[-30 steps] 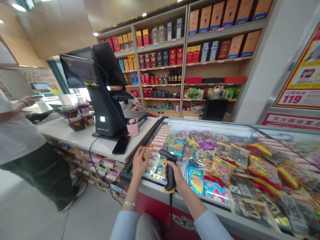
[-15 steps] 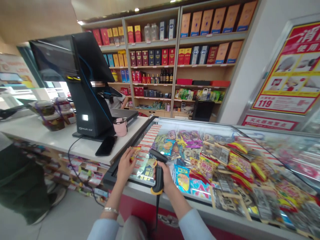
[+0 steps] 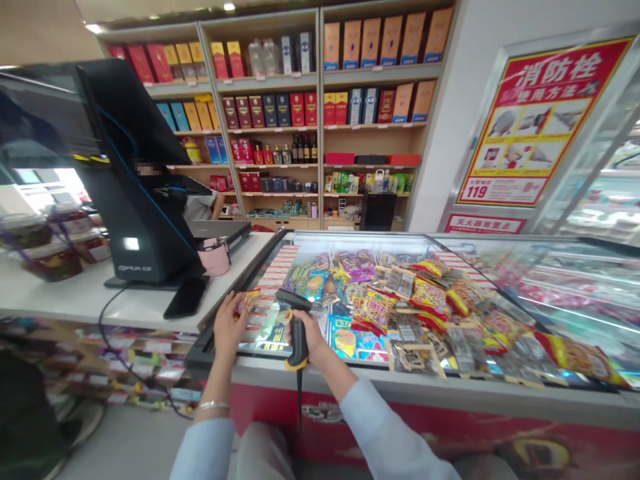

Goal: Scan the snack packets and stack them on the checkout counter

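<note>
My left hand holds a small orange snack packet over the left end of the glass freezer lid. My right hand grips a black and yellow barcode scanner, its head pointing left toward the packet. The scanner's cable hangs down in front of the red freezer front. Both hands rest above the glass, close together.
A black point-of-sale terminal stands on the white counter at left, with a phone and a pink cup beside it. Snack bags fill the freezer. Another person stands behind the terminal; a dark trouser leg shows at lower left. Shelves of boxes line the back wall.
The view has swung to the right, so the counter and the person at left slid out toward the left edge. My hands keep the same hold on packet and scanner.
</note>
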Tool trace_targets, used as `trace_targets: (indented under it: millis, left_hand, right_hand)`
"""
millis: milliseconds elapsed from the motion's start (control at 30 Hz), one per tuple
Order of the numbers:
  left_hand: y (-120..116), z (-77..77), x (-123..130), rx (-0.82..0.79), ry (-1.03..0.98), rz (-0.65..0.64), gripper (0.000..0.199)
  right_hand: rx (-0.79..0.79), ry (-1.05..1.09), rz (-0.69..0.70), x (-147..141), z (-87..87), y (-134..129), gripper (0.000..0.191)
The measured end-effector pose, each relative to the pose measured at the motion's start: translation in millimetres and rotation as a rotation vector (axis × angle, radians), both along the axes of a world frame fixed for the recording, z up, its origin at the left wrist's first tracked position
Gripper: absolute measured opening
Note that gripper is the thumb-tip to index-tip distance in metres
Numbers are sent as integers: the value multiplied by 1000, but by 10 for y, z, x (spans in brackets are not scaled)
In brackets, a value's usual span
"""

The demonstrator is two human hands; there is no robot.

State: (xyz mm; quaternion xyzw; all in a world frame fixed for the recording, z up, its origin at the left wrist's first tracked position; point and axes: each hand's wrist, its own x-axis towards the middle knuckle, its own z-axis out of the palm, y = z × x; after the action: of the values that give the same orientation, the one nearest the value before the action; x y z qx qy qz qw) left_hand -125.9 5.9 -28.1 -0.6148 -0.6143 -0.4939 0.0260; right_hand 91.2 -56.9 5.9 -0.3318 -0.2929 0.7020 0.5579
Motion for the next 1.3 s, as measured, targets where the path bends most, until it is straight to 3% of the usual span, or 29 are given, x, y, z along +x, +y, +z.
trace_targets:
  millis: [100,200,533,733,967,1133,1300]
  left_hand:
    - [-40,57,132,80,28,-12,43]
    - [-82,154,425,117,46,-86,40]
    - [-318,819,2185,70,56,-557,40]
    - [-394,881,2886,29,32,-736,43]
    - [-352,838,3322,-55,30,-746,47]
    - [-180,840,3424,-85,-14,-692,41]
    - [-32,901,3519,-270,-2,-674,38]
  right_hand:
    - [26,11,-24,210,162,-134,29]
    - [78,1,-85,510,322,-305,30]
    - [202,-75,-420,1601,704,-739,31]
    - [223,-93,-575,2195,800,-933,29]
    - [176,-91,-710,2666,685,-1092,31]
    - [141,-65,-717,2855,529,-1118,33]
    - [124,-47,-711,2964,419,-1073,38]
